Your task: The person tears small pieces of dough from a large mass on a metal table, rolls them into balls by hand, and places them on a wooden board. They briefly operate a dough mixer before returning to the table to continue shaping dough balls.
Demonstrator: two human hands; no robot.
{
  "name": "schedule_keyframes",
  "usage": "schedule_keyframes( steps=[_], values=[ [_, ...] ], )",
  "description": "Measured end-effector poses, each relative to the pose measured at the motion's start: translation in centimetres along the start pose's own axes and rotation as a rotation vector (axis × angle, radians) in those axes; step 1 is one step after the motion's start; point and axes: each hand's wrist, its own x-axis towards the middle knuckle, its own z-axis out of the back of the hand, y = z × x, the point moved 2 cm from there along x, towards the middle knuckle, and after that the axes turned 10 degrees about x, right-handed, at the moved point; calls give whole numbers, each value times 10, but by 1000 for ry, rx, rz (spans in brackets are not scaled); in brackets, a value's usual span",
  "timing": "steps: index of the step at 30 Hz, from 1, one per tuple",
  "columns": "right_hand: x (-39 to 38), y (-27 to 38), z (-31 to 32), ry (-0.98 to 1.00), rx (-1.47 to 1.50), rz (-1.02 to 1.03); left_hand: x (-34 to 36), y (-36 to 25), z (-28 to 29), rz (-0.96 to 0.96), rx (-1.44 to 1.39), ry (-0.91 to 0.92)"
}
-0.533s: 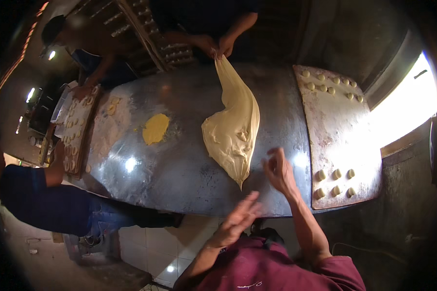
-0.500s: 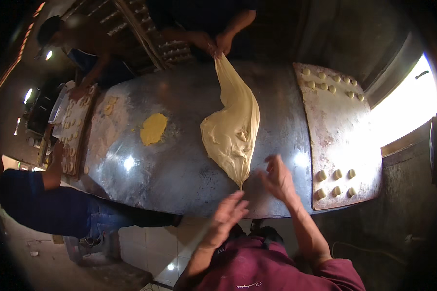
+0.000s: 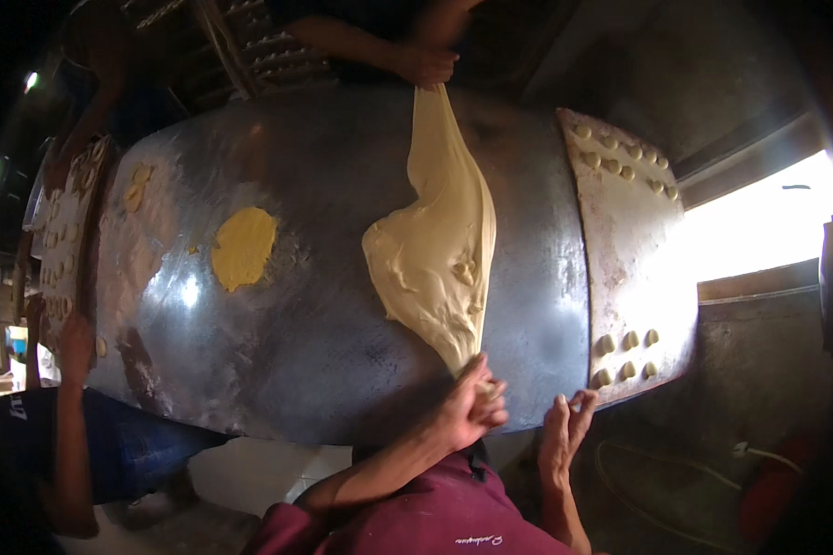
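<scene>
A large, pale yellow sheet of soft dough [image 3: 435,250] lies stretched down the middle of the metal-topped table [image 3: 315,370], wide in the middle and narrow at both ends. Its near tip is gripped in my left hand [image 3: 477,402], fingers closed around it at the table's near edge. To the right, apart from the dough, my right hand [image 3: 565,430] is raised near the board's corner with its fingers apart and nothing in them. Across the table a co-worker's hand [image 3: 426,67] clutches the far end of the dough.
On the right a floured board [image 3: 629,250] carries rows of small round dough pieces. A flat yellow patch [image 3: 244,248] lies left of the dough. Another board with dough pieces [image 3: 62,240] stands at the far left, where other people's arms reach in. A bright window [image 3: 768,222] is at right.
My left hand has moved up and right and closed on the dough's near tip. My right hand has drawn back toward me and rightward. The co-worker's grip on the far end has shifted.
</scene>
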Motion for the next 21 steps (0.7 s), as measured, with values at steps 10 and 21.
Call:
schedule_keyframes(
  steps=[10,21],
  values=[
    [-17,-34,-158,1491,-366,1232,-231,6,72,-416,1355,-653],
    [-68,17,-52,852,-104,625,-10,-72,-13,-590,1101,39]
  ],
)
